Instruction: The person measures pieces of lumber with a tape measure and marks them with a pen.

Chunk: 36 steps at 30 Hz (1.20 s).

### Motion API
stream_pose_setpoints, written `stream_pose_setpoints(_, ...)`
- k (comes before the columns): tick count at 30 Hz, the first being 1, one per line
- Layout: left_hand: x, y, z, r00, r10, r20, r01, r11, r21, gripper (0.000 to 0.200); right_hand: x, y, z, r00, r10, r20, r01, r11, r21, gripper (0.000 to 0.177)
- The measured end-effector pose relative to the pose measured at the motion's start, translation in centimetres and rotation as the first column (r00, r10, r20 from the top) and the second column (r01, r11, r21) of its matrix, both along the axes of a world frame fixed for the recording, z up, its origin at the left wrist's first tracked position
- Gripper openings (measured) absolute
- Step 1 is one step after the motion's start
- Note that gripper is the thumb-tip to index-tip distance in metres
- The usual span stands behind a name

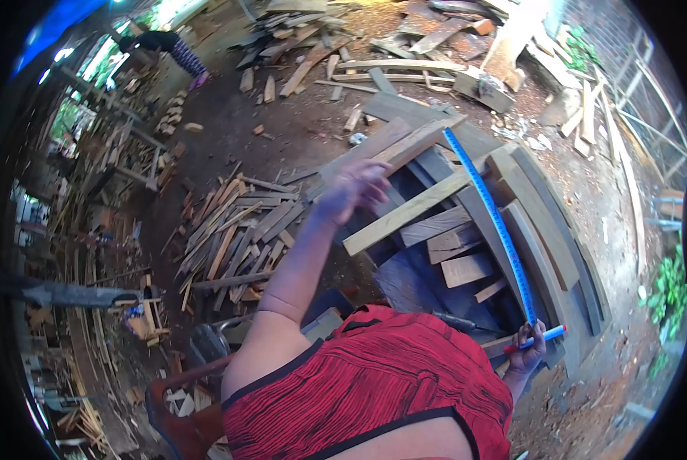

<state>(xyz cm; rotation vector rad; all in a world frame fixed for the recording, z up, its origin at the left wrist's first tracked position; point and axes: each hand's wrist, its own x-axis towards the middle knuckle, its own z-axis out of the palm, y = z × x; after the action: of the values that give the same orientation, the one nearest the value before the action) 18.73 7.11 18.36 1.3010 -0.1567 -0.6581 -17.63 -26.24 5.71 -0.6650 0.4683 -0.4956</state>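
Note:
My left hand (353, 189) is raised over the left side of the wood stack, its fingers apart and slightly blurred, holding nothing. Near the stack's lower right corner, my right hand (526, 349) is closed around a blue marker with a red end (555, 333). The lower end of a blue measuring strip (497, 222) meets the fingers of that same hand. This strip runs up across the boards to the far edge of the stack. Beneath it lie a pale wooden bar (409, 211), a long curved board (534, 257) and short wood blocks (468, 270).
A heap of thin offcuts (232, 230) lies on the ground to the left. More planks (313, 46) are piled at the far side. A bent-over person (167, 47) is at the upper left. Beside me is a red-brown chair (176, 414). Green plants (668, 295) grow at the right.

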Motion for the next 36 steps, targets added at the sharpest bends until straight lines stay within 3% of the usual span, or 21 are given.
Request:
stream_pose_setpoints(2, -2.3, -1.2, 2.8, 0.960, -0.202, 0.196, 0.202, 0.979, 0.019, 0.033, -0.2, 0.3, -0.4, 1.000, -0.017, -0.025, 0.018, 1.000, 0.010, 0.016)
stream_pose_setpoints(3, -3.2, -1.2, 4.5, 0.963, -0.192, 0.190, 0.191, 0.981, 0.022, 0.033, -0.3, 0.4, -0.8, 1.000, -0.005, -0.031, 0.006, 1.000, 0.015, 0.016)
stream_pose_setpoints(5, -4.9, -2.0, 8.2, 0.838, -0.252, 0.483, 0.390, 0.897, -0.209, 0.043, -0.5, 0.3, -1.5, 0.999, 0.001, -0.042, 0.001, 0.999, 0.037, 0.017)
stream_pose_setpoints(9, -10.4, -1.6, 15.8, 0.636, -0.169, 0.753, 0.467, 0.861, -0.201, 0.048, -0.4, 0.7, -1.8, 0.998, 0.012, -0.062, -0.010, 0.999, 0.036, 0.016)
stream_pose_setpoints(11, -10.5, -1.8, 17.7, 0.246, -0.307, 0.919, 0.717, 0.695, 0.040, 0.044, -0.8, 0.2, -3.4, 0.994, 0.004, -0.108, -0.017, 0.993, -0.115, 0.016)
stream_pose_setpoints(12, -11.4, -2.4, 18.5, 0.246, -0.305, 0.920, 0.722, 0.691, 0.036, 0.044, -0.6, 0.6, -2.3, 0.997, 0.011, -0.077, -0.013, 0.999, -0.033, 0.016)
stream_pose_setpoints(13, -12.9, -3.1, 19.2, 0.251, -0.152, 0.956, 0.678, 0.732, -0.062, 0.046, -0.1, 1.1, -1.2, 0.999, 0.012, -0.046, -0.010, 0.999, 0.049, 0.015)
stream_pose_setpoints(15, -15.1, -4.2, 19.8, 0.240, 0.161, 0.957, 0.589, 0.759, -0.276, 0.052, -0.2, 1.1, -1.0, 0.998, -0.010, -0.055, 0.012, 0.999, 0.036, 0.016)
stream_pose_setpoints(16, -14.6, -4.5, 19.7, 0.245, 0.163, 0.956, 0.599, 0.750, -0.282, 0.052, -0.4, 1.0, -1.0, 0.999, 0.005, -0.052, -0.003, 0.999, 0.033, 0.016)
stream_pose_setpoints(18, -13.2, -5.2, 19.8, -0.112, 0.223, 0.968, 0.745, 0.664, -0.067, 0.049, -0.7, 1.1, -0.9, 0.998, -0.015, -0.058, 0.017, 0.999, 0.044, 0.018)
stream_pose_setpoints(19, -13.5, -4.8, 19.9, -0.102, 0.229, 0.968, 0.765, 0.640, -0.070, 0.049, -0.8, 1.2, -1.0, 0.997, -0.046, -0.060, 0.049, 0.998, 0.042, 0.018)
stream_pose_setpoints(21, -14.2, -3.5, 19.9, 0.018, -0.334, 0.942, 0.773, 0.603, 0.199, 0.013, -1.5, 1.0, -1.2, 0.998, -0.019, -0.067, 0.021, 1.000, 0.023, 0.021)
stream_pose_setpoints(22, -13.7, -4.3, 19.5, 0.006, -0.320, 0.948, 0.878, 0.455, 0.148, 0.002, -1.7, 1.0, -1.0, 0.998, -0.028, -0.055, 0.030, 0.999, 0.029, 0.021)
stream_pose_setpoints(23, -13.1, -5.5, 19.2, 0.003, -0.320, 0.947, 0.900, 0.415, 0.137, 0.002, -2.1, 0.8, -1.1, 0.998, -0.044, -0.051, 0.046, 0.998, 0.034, 0.021)
stream_pose_setpoints(25, -12.4, -8.0, 18.4, -0.120, -0.159, 0.980, 0.989, 0.066, 0.132, 0.024, -2.8, 0.6, -1.1, 0.994, -0.096, -0.049, 0.098, 0.994, 0.041, 0.020)
stream_pose_setpoints(26, -13.5, -8.4, 17.7, -0.113, -0.155, 0.981, 0.992, 0.030, 0.119, 0.024, -3.4, 0.3, -1.4, 0.993, -0.114, -0.033, 0.115, 0.993, 0.038, 0.021)
stream_pose_setpoints(28, -16.4, -7.9, 16.4, 0.331, -0.228, 0.915, 0.941, 0.156, -0.301, 0.045, -4.3, -0.1, -1.5, 0.987, -0.160, -0.029, 0.161, 0.986, 0.052, 0.020)
stream_pose_setpoints(29, -16.5, -8.1, 16.3, 0.332, -0.232, 0.914, 0.942, 0.139, -0.307, 0.045, -4.5, -0.2, -1.4, 0.984, -0.177, -0.034, 0.179, 0.983, 0.049, 0.020)
stream_pose_setpoints(31, -16.4, -8.2, 16.2, 0.281, -0.689, 0.668, 0.820, -0.188, -0.540, 0.040, -5.0, -0.2, -1.2, 0.981, -0.193, 0.023, 0.192, 0.980, 0.054, 0.019)
stream_pose_setpoints(35, -17.1, -8.0, 15.4, 0.212, -0.848, 0.486, 0.637, -0.257, -0.727, 0.035, -5.9, -0.1, -0.8, 0.971, -0.238, 0.016, 0.237, 0.970, 0.053, 0.017)
stream_pose_setpoints(36, -17.3, -7.9, 15.4, 0.201, -0.894, 0.400, 0.619, -0.201, -0.760, 0.032, -5.9, 0.0, -0.7, 0.964, -0.262, 0.039, 0.259, 0.964, 0.067, 0.018)
